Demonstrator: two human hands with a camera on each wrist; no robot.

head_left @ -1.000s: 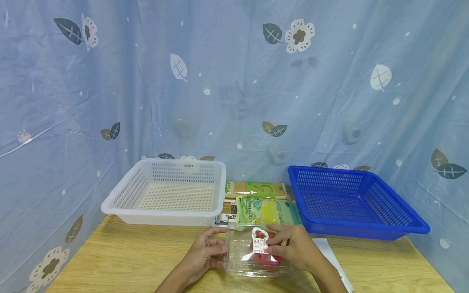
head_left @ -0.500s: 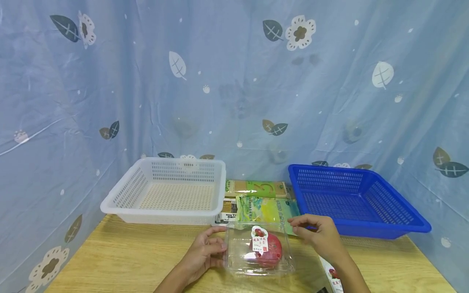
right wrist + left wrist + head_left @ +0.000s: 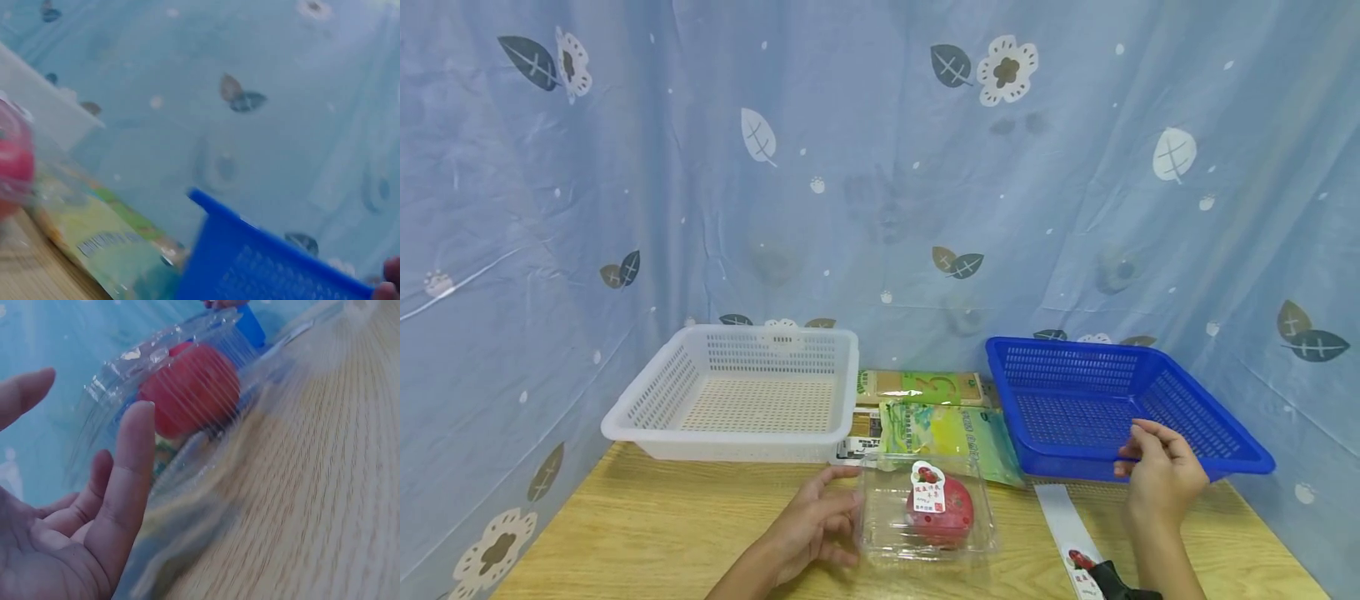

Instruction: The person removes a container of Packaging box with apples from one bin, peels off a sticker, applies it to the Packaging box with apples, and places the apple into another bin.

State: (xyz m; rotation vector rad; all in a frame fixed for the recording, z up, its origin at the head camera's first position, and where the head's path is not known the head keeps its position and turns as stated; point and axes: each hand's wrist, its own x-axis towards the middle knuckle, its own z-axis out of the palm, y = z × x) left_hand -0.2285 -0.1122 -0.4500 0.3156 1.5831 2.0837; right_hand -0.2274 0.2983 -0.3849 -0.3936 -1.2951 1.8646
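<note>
Blue leaf-print curtain behind; wooden table (image 3: 647, 533). White basket (image 3: 737, 396) far left of the grip. Left hand (image 3: 808, 525), fingers relaxed, touches the left wall of the clear clamshell box (image 3: 928, 517) holding a red fruit (image 3: 942, 510). Judged light, thin, slippery, crushable; best held by both side walls. Right hand (image 3: 1161, 475), loosely curled and holding nothing, hovers at the blue basket (image 3: 1075, 400) rim.

Bare table (image 3: 647, 533) lies left of the clear box (image 3: 928, 521); baskets (image 3: 741, 400) block behind.

Bright, even light in the head view; both wrist views motion-blurred, soft-focused
</note>
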